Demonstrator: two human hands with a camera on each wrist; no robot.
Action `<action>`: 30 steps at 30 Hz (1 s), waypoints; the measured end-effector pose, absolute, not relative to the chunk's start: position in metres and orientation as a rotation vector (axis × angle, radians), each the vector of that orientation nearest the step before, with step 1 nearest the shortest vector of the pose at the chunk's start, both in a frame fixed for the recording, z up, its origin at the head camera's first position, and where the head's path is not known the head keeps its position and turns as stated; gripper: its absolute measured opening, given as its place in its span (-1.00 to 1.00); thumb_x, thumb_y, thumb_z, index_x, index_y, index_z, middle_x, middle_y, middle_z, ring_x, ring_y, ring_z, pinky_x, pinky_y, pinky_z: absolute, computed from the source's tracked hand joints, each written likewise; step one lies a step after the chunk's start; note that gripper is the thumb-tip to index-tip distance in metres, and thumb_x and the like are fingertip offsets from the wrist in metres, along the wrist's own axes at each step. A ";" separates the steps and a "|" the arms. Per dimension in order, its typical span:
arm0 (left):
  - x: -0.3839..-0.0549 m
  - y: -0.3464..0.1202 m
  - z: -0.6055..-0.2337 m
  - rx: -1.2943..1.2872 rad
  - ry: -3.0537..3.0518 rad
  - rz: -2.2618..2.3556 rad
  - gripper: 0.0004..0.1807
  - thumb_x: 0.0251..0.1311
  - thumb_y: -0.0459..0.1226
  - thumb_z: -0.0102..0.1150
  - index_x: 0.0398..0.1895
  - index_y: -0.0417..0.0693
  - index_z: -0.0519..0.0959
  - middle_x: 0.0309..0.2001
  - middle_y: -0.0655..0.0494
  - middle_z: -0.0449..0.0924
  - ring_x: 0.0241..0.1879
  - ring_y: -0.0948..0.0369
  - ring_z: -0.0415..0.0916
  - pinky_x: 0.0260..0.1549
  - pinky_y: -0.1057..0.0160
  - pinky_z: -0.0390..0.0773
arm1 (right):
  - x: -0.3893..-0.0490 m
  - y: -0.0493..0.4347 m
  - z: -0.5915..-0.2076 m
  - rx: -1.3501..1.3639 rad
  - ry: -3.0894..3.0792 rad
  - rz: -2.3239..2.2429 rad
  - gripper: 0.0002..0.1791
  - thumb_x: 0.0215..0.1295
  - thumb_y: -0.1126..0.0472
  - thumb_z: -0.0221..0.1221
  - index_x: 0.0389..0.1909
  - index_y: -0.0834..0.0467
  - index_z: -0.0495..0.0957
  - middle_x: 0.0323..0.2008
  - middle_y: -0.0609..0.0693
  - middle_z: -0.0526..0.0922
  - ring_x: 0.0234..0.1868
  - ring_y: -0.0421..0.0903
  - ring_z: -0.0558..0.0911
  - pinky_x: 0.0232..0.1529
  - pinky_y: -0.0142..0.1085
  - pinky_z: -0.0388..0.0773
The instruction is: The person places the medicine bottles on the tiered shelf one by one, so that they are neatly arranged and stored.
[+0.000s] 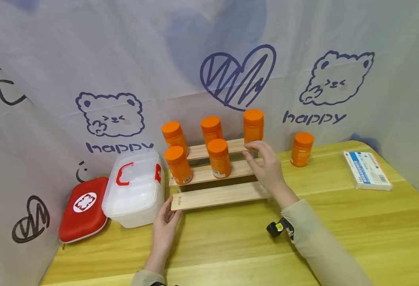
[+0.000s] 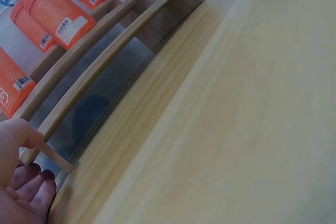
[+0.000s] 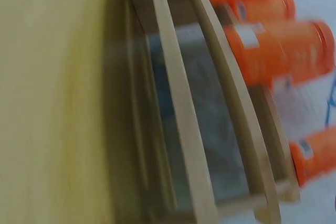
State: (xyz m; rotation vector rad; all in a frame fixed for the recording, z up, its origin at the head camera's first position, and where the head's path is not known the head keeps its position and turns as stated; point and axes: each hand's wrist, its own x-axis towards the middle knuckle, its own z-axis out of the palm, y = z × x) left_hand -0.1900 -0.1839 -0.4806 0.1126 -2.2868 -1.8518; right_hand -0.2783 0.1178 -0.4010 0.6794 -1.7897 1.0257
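Observation:
A three-step wooden rack (image 1: pixel 220 196) stands on the table. Orange bottles line its top step: a left one (image 1: pixel 175 137), a middle one (image 1: pixel 211 128) and a right one (image 1: pixel 253 128). On the middle step are two more, one at left (image 1: pixel 179 169) and one nearer the centre (image 1: pixel 219 159). The left hand (image 1: pixel 164 228) pinches the left end of the rack's lowest step, its thumb showing in the left wrist view. Over the right end of the middle step is the right hand (image 1: pixel 268 169), thumb and forefinger apart, just below the right top bottle; the right wrist view does not show it.
Another orange bottle (image 1: pixel 301 151) stands on the table right of the rack, with a white-and-blue box (image 1: pixel 368 171) farther right. A clear lidded container (image 1: pixel 134 194) and a red first-aid case (image 1: pixel 82 214) sit at left. A printed curtain (image 1: pixel 180 83) hangs behind.

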 end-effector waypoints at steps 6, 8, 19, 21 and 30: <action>-0.190 -0.183 -0.478 0.131 -2.294 -1.858 -0.41 0.27 -0.37 0.17 0.37 -0.17 0.29 0.34 -0.19 0.25 0.21 -0.03 0.33 0.10 0.38 0.40 | -0.282 0.154 -0.390 0.495 -1.794 1.054 -0.82 0.11 0.49 0.27 -0.23 0.35 0.57 -0.26 0.19 0.61 -0.20 0.10 0.54 -0.06 -0.24 0.49; -0.190 -0.184 -0.479 0.132 -2.294 -1.856 -0.41 0.27 -0.38 0.17 0.37 -0.17 0.30 0.34 -0.18 0.26 0.20 -0.04 0.34 0.08 0.40 0.41 | -0.283 0.166 -0.388 0.432 -1.848 1.021 -0.79 0.14 0.45 0.27 -0.19 0.38 0.55 -0.23 0.23 0.59 -0.18 0.13 0.52 -0.07 -0.14 0.48; -0.192 -0.184 -0.480 0.121 -2.303 -1.852 -0.41 0.27 -0.38 0.17 0.37 -0.17 0.29 0.35 -0.16 0.25 0.21 0.00 0.34 0.03 0.51 0.39 | -0.297 0.227 -0.421 0.022 -2.141 0.978 -0.51 0.24 0.29 0.26 0.16 0.31 0.40 0.22 0.25 0.32 0.26 0.19 0.23 0.30 0.00 0.16; -0.191 -0.184 -0.480 0.118 -2.296 -1.855 -0.41 0.27 -0.38 0.17 0.37 -0.19 0.29 0.35 -0.17 0.25 0.20 -0.02 0.34 0.03 0.51 0.40 | -0.299 0.234 -0.431 -0.026 -2.135 0.998 -0.46 0.22 0.29 0.28 0.20 0.29 0.37 0.28 0.23 0.26 0.30 0.16 0.17 0.33 -0.01 0.12; -0.192 -0.183 -0.479 0.122 -2.278 -1.883 -0.40 0.26 -0.41 0.16 0.38 -0.19 0.28 0.35 -0.15 0.25 0.20 0.02 0.35 0.02 0.54 0.39 | -0.301 0.245 -0.449 -0.145 -2.208 1.153 -0.27 0.27 0.19 0.25 0.41 0.18 0.18 0.41 0.19 0.08 0.40 0.15 0.05 0.41 0.02 -0.03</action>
